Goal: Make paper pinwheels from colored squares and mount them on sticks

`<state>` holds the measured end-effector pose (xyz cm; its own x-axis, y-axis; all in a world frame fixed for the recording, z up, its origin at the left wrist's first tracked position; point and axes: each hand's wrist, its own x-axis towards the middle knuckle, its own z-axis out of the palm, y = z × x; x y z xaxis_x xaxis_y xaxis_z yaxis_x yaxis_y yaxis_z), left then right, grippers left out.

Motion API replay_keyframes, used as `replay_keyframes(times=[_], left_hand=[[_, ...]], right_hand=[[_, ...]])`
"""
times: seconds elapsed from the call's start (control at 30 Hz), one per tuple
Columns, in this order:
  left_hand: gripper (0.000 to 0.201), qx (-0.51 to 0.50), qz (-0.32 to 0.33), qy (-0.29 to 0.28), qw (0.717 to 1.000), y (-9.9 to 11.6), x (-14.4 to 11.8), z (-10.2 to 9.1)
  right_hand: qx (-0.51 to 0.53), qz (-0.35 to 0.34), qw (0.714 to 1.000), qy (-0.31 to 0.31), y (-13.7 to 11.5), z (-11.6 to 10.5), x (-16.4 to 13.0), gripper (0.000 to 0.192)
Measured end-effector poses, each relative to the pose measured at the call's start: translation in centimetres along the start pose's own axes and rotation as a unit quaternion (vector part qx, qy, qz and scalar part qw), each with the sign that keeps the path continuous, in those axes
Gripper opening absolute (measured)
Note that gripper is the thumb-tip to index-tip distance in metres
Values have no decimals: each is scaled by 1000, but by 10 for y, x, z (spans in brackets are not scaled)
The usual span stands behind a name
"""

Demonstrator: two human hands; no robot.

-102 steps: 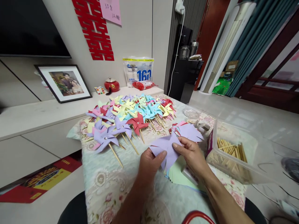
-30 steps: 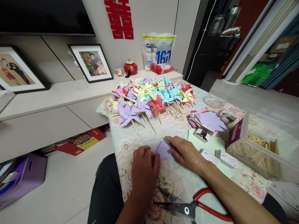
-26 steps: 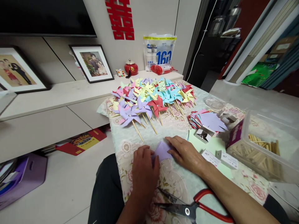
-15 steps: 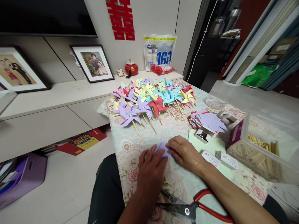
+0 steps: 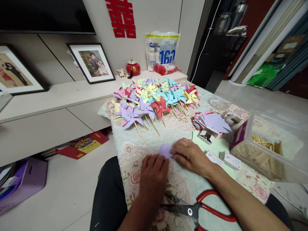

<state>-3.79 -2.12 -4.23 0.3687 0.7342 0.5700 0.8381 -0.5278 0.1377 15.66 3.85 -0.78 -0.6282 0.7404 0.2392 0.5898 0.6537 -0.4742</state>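
A small piece of purple paper (image 5: 165, 150) lies on the flowered tablecloth between my hands, partly covered by fingers. My left hand (image 5: 154, 171) is at its near edge, fingers bent and close together, with the tips hidden at the paper. From the other side, my right hand (image 5: 191, 157) pinches the paper's right edge between thumb and fingers. Red-handled scissors (image 5: 190, 211) lie with blades apart below my hands, near my right forearm. Beyond the paper is a crowd of coloured paper pinwheels (image 5: 156, 94) on wooden sticks.
To the right are a stack of cut paper sheets (image 5: 214, 122), an open small box of metal pieces (image 5: 207, 136), white boxes (image 5: 230, 160) on pale green paper (image 5: 222, 144), and a clear tub (image 5: 269, 150) of wooden sticks. A cabinet (image 5: 81, 93) runs along the left.
My left fingers have drawn back toward me and closer together, baring more of the purple paper. My right hand stays at its right edge. The view has shifted slightly.
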Motion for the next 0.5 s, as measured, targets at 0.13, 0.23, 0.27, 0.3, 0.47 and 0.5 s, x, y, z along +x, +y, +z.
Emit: replay_keyframes(times=[0.13, 0.23, 0.27, 0.3, 0.47, 0.5], left_hand=[[23, 7, -9, -3, 1000, 1, 1, -1], [23, 13, -23, -7, 1000, 2, 1, -1], [23, 16, -27, -8, 999, 2, 1, -1], [23, 19, -30, -9, 999, 2, 0, -1], [21, 13, -55, -11, 998, 2, 0, -1], [21, 7, -62, -9, 998, 1, 0, 0]], right_hand=[[-17, -9, 999, -49, -4, -3, 2, 12], [-11, -6, 999, -51, -5, -1, 3, 13], [-6, -4, 999, -46, -4, 0, 3, 14], [-1, 0, 999, -38, -4, 1, 3, 14], [8, 63, 998, -7, -3, 8, 5, 27], [8, 75, 997, -9, -3, 10, 5, 30]])
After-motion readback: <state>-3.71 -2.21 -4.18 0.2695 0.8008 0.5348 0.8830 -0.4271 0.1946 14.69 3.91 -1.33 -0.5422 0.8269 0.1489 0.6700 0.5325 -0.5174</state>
